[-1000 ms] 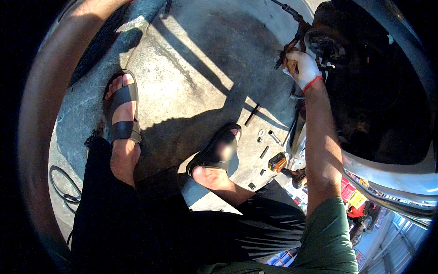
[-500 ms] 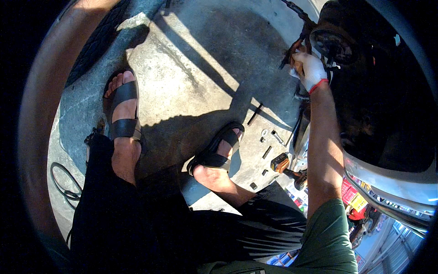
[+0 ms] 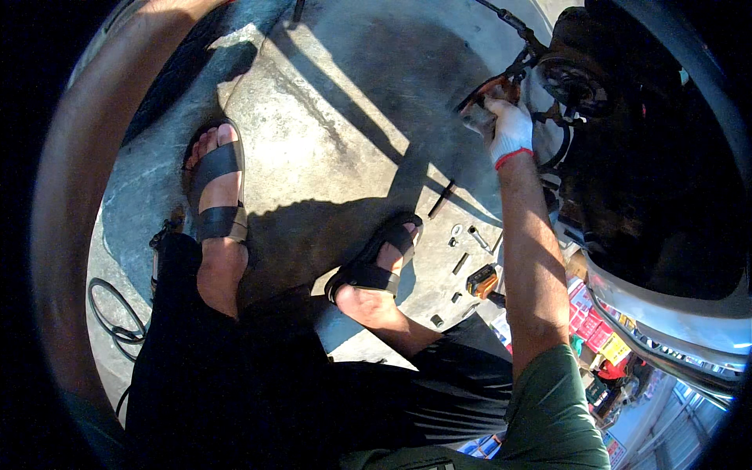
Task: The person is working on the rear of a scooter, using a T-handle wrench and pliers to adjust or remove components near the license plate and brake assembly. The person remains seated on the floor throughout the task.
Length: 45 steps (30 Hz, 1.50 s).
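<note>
My right hand, in a white glove with a red cuff, reaches up into the open wheel area of a vehicle. Its fingers are closed around a rusty brown metal part with a dark edge; its exact kind does not show. Right beside it are a round dark hub-like piece and a dark rod or hose. Along the left rim runs my bare left forearm, but the left hand itself lies beyond the top edge.
On the concrete floor lie a dark bar, a wrench, several small sockets and a cordless power tool with an orange-black battery. A looped black cable is at left. Shiny bodywork curves on the right.
My right hand has shifted left, away from the hub, and the rusty part has swung left with it. The left arm has barely moved.
</note>
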### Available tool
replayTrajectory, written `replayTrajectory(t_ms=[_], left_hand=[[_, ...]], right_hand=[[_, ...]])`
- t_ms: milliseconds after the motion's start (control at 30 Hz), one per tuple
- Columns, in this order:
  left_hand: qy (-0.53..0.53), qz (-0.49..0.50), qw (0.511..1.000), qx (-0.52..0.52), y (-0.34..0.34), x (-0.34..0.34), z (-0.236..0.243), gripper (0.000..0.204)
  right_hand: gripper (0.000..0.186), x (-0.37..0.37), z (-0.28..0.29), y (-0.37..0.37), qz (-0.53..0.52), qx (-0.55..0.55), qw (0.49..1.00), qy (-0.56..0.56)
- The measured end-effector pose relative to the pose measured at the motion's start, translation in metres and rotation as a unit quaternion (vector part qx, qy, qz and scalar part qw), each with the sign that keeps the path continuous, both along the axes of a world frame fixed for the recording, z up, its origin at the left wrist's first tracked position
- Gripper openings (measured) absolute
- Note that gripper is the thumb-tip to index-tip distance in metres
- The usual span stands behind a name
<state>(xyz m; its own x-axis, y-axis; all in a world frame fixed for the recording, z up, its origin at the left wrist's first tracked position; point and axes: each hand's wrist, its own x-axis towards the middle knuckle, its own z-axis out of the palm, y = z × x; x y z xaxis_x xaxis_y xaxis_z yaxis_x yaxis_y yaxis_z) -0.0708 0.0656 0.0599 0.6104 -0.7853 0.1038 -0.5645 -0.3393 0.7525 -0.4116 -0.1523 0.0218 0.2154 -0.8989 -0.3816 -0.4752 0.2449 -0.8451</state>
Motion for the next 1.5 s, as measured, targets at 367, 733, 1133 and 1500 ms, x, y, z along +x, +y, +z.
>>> replayTrajectory(t_ms=[367, 733, 1133, 1500], left_hand=[[-0.037, -0.019, 0.999, -0.033, 0.003, 0.005, -0.013, 0.024], [-0.044, -0.018, 0.998, -0.036, -0.004, 0.009, -0.015, 0.026], [-0.019, -0.014, 1.000, -0.016, 0.003, 0.003, 0.001, 0.025], [-0.052, 0.010, 0.997, 0.062, 0.009, 0.000, -0.010, 0.031]], right_hand=[[0.012, 0.025, 0.028, -0.023, 0.014, 0.065, 0.996, 0.057], [0.029, 0.023, 0.001, -0.050, 0.044, 0.131, 0.983, -0.119], [0.018, 0.025, 0.026, -0.035, 0.072, 0.165, 0.975, -0.131], [0.017, 0.010, 0.024, -0.034, 0.059, 0.139, 0.983, -0.102]])
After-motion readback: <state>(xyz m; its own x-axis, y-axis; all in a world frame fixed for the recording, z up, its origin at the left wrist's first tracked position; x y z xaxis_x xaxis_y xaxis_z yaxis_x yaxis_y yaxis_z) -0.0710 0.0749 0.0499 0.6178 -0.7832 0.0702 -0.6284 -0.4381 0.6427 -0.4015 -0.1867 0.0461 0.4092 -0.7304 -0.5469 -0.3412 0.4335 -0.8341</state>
